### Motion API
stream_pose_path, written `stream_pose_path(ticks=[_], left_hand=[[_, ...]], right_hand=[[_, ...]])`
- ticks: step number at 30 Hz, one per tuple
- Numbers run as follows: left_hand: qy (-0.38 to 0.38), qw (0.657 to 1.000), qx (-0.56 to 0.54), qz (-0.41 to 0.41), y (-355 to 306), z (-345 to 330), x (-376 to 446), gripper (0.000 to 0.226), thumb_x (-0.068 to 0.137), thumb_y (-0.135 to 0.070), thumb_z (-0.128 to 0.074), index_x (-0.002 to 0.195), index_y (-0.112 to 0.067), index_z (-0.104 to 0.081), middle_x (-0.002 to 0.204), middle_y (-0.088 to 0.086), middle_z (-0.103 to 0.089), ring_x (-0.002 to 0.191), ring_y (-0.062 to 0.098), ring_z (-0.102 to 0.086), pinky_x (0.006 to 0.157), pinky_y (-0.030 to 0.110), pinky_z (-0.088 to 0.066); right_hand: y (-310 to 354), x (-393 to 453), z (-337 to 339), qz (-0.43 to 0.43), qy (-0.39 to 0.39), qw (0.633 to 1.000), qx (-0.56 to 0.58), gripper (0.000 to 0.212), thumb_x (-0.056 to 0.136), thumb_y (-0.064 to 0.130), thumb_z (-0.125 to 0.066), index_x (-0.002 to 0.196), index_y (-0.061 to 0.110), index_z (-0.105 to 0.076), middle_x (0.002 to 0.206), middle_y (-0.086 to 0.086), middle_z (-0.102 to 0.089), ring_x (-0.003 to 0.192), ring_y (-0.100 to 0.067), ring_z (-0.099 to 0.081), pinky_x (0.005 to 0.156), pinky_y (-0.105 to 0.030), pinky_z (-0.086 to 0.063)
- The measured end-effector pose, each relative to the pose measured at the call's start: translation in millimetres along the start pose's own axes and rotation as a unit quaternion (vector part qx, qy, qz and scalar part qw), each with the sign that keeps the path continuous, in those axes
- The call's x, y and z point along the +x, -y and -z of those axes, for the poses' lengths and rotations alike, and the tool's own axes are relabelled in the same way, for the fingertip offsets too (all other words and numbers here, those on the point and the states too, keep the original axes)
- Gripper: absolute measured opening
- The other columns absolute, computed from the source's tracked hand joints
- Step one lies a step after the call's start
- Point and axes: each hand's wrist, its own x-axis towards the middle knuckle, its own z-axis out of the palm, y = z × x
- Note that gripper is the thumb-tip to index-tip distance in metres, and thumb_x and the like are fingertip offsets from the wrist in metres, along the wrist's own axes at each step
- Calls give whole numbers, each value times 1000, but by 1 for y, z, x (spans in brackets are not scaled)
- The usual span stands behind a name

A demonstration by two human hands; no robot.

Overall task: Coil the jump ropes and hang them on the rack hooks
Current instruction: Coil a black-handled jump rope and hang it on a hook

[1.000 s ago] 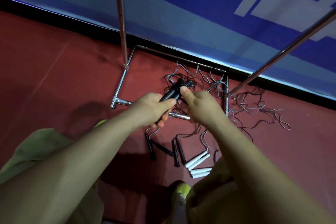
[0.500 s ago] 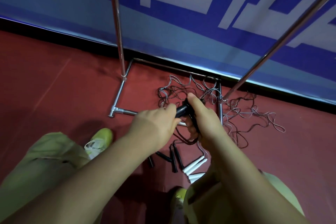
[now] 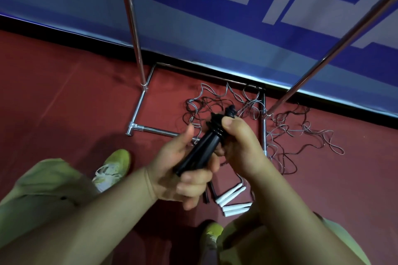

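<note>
Tangled ropes (image 3: 280, 127) and white handles (image 3: 231, 198) on red floor (image 3: 64, 103), within chrome rack base (image 3: 155, 129). Black handles (image 3: 202, 148): near ends gripped by left hand (image 3: 181, 170), far ends pinched by right hand (image 3: 241, 144).

Your open room lies to the left; the right side is cluttered.

Left of the rack base (image 3: 137, 112) you have bare red floor (image 3: 64, 97), open up to the blue wall banner (image 3: 215, 34). Ahead, the two chrome uprights (image 3: 131, 19) bracket the gap, and tangled ropes (image 3: 286, 133) spill across the right base bar (image 3: 263, 122). Below your hands, white handles (image 3: 231, 197) and your shoes (image 3: 114, 165) block the floor.
</note>
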Motion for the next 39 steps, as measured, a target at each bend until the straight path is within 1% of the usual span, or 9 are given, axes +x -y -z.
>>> stream_pose_path(ticks=[2,8,16,20,23,28,31,36,39], left_hand=[[-18,1000,6,18,-4,-2,2,59,87,-61,-50,95,-4,-63,56,-1,-57,41,12,-50,47,24,-46],[-335,927,166,29,-9,-13,-3,61,87,-65,-32,73,-11,-57,45,-3,-33,29,9,-33,36,19,-39],[-442,866,229,42,-12,-16,4,58,85,-63,-33,69,-12,-56,46,-2,-35,31,11,-32,38,21,-37],[-501,796,340,11,-16,-10,5,58,94,-58,-27,74,-11,-54,46,-2,-38,35,13,-34,43,23,-37],[-528,747,405,-19,-23,-5,6,56,97,-52,-28,73,-9,-54,45,-2,-41,36,13,-36,42,24,-38],[-564,647,513,30,-28,9,2,55,98,-49,-27,68,-12,-55,48,-4,-47,40,14,-43,50,27,-42],[-564,543,617,81,-28,8,-3,54,97,-50,-26,70,-14,-56,67,3,-62,65,23,-60,70,35,-49],[-513,317,782,157,-14,-2,0,37,95,-58,-26,88,-24,-38,101,2,-63,98,31,-59,69,34,-37],[-490,281,815,126,-7,1,-1,34,94,-58,-28,90,-24,-30,103,1,-60,101,29,-59,71,35,-35]], right_hand=[[1,0,9,-20,22,1000,1,46,69,46,-51,69,0,-52,48,-4,-47,46,-16,-42,47,-24,-33],[1,-8,25,-123,42,989,-75,45,87,44,-41,85,6,-64,70,-8,-68,61,-18,-62,61,-27,-47],[2,-7,30,-213,-28,955,-205,58,89,63,-38,75,11,-61,62,-6,-59,53,-20,-55,56,-28,-46],[-6,-3,21,-175,-80,920,-341,76,92,65,-28,55,5,-58,60,-20,-63,62,-34,-57,74,-40,-49],[-10,2,16,-145,-113,935,-302,70,99,55,-29,56,7,-57,47,-9,-54,52,-29,-53,68,-39,-49],[-16,8,12,-232,-108,946,-199,72,93,68,-26,84,7,-64,42,9,-36,37,-9,-33,47,-26,-32],[-17,9,7,-282,-86,942,-160,79,76,82,-27,89,12,-62,50,9,-38,39,-7,-29,42,-21,-24],[-15,10,4,-300,-111,932,-172,76,63,88,-37,73,16,-60,52,6,-38,39,-8,-29,44,-23,-21],[-17,10,3,-274,-148,922,-229,60,81,72,-46,56,19,-55,44,10,-39,35,-6,-32,48,-27,-24]])
